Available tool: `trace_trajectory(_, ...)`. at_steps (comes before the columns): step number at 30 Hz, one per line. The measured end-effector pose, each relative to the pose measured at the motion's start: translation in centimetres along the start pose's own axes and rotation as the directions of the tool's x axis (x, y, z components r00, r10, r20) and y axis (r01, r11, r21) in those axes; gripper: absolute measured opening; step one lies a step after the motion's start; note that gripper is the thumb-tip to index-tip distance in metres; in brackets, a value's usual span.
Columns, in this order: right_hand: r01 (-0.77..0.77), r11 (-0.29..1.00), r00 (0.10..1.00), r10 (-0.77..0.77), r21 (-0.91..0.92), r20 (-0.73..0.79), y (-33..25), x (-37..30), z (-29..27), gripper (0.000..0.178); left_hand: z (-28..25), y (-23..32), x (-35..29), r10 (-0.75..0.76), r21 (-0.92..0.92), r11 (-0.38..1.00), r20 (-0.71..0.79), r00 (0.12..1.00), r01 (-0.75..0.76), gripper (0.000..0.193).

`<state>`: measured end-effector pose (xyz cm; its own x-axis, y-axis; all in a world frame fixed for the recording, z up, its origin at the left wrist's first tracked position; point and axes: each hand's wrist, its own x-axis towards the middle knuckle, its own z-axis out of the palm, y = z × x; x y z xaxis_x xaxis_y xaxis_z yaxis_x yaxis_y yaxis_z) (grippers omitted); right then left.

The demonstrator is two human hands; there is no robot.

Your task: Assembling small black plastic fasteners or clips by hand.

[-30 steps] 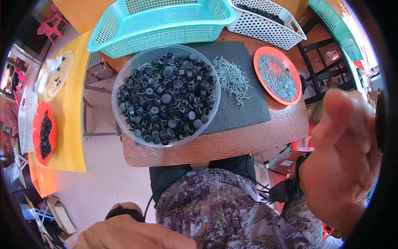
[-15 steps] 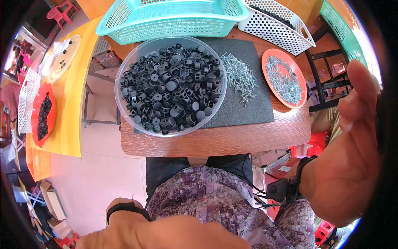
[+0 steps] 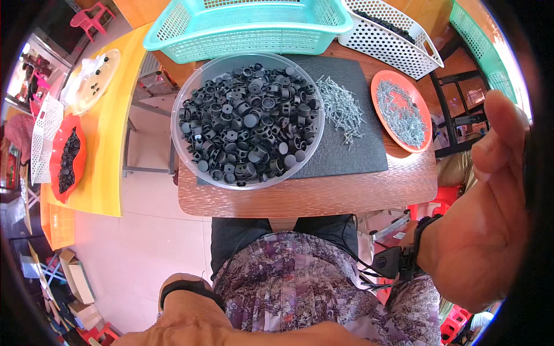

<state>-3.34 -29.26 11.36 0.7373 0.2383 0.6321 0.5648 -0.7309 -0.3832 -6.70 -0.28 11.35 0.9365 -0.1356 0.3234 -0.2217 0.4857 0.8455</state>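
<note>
My right hand (image 3: 490, 230) is raised at the right rim, close to the camera. Its visible fingers are stretched out and apart, and I see nothing held between them; part of the hand is cut off by the rim. A black strap with a small black camera (image 3: 386, 262) circles its wrist. At the lower edge is my left hand (image 3: 231, 334), below a black wrist strap, with its fingers out of sight. Ahead, a clear round tub (image 3: 175, 124) full of small black plastic caps (image 3: 248, 121) stands on the table. Beside it, loose silver screws (image 3: 341, 109) lie on a black mat (image 3: 366, 155).
An orange-red plate (image 3: 426, 124) of screws sits at the table's right. Behind are a turquoise basket (image 3: 248, 43) and a white perforated basket (image 3: 398, 49) with black parts. To the left, a yellow table (image 3: 109, 161) bears a red dish (image 3: 78, 158) of black pieces.
The view has shifted slightly, so the table and tub appear a little farther right. My right hand keeps nearly the same raised pose; my left hand sits slightly lower and farther right.
</note>
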Motion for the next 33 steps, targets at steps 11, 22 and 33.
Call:
trace_trajectory(11,-0.021,0.992,0.996,0.010,-0.122,-0.092,-0.1,-1.6,-0.6,0.042,-0.5,-0.4,0.2,0.014,-0.049,0.999,-0.071,0.997,-0.017,0.026)
trace_trajectory(22,-0.059,0.968,0.990,0.026,-0.242,-0.138,0.4,0.1,1.9,0.047,-2.7,-2.2,3.2,0.112,-0.160,0.979,-0.080,0.990,-0.124,0.033)
trace_trajectory(33,-0.325,0.904,0.942,0.336,0.279,0.008,1.7,-0.8,7.7,0.013,-13.7,-9.2,7.1,0.201,0.560,0.809,-0.548,0.812,0.178,0.025)
